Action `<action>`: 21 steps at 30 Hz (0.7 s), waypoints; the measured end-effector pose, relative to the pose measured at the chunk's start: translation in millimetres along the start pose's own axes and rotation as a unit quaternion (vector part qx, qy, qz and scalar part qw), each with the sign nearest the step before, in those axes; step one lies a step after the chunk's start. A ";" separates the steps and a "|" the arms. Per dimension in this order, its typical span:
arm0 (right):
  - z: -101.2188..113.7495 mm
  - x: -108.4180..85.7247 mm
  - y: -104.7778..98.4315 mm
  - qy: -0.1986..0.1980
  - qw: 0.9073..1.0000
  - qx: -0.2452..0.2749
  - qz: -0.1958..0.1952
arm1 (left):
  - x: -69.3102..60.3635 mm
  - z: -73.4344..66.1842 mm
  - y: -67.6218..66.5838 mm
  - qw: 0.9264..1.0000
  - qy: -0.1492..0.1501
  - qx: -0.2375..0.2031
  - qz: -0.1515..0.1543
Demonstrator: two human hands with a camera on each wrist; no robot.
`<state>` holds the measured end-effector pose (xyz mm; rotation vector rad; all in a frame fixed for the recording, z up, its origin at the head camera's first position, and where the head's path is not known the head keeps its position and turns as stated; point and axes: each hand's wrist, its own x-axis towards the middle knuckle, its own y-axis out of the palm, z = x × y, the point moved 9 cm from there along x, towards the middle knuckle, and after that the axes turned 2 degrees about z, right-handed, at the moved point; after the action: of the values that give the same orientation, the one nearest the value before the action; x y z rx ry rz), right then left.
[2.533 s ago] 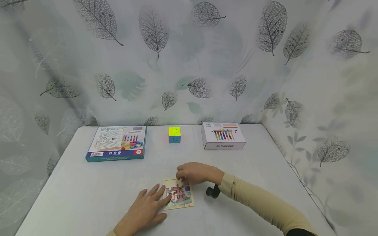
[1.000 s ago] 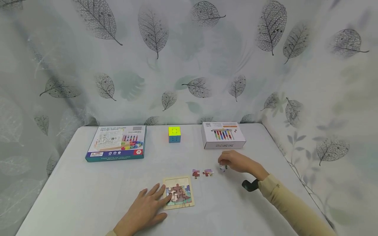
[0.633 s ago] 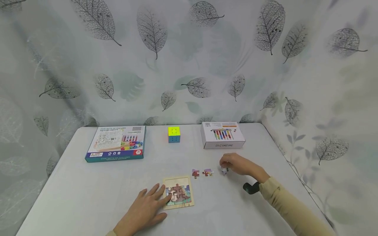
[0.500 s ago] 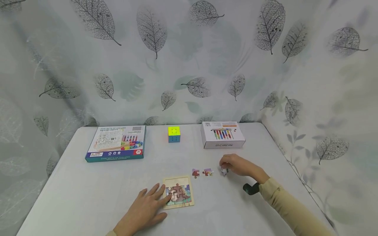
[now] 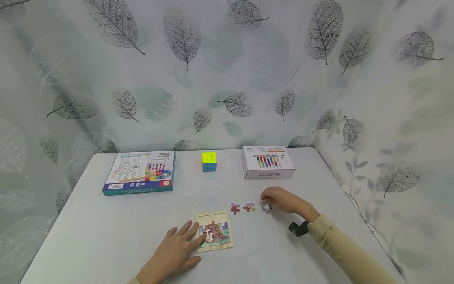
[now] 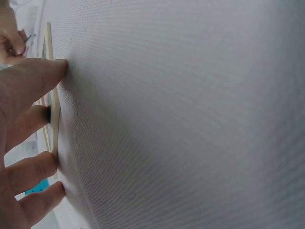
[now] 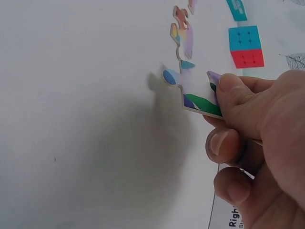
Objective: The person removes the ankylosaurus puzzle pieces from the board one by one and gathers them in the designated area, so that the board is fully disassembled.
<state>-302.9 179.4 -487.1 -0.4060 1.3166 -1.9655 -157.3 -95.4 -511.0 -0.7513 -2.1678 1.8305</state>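
Note:
A wooden puzzle frame [image 5: 214, 247] lies on the table, joined pieces in its lower part and bare wood [image 5: 213, 217] at its top. My left hand [image 5: 173, 250] rests spread at its left side, the index finger over the pieces; the left wrist view shows the frame's edge [image 6: 55, 119] beside the fingers. My right hand [image 5: 283, 200] pinches a puzzle piece [image 7: 193, 90] between thumb and fingers; it shows lilac, green and blue. Left of that hand lie two loose pieces, one reddish [image 5: 235, 208], one purple and brown [image 5: 250, 207].
At the back stand a flat bead-toy box [image 5: 140, 173] on the left, a yellow and blue cube [image 5: 209, 162] in the middle and a white box [image 5: 268, 162] on the right. A leaf-patterned curtain [image 5: 227, 71] hangs behind the table.
My right hand has moved from the puzzle frame to the right and pinches a piece there. Two loose pieces lie right of the frame. The left hand has stayed in place.

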 end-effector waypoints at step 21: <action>7.4 12.2 11.8 -0.008 0.998 -0.056 -0.014 | -1.5 -1.5 -2.6 1.000 0.005 -0.001 -0.008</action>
<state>-302.2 163.2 -496.0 -0.4946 1.4217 -1.9132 -156.0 -95.1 -507.9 -0.7397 -2.1628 1.8138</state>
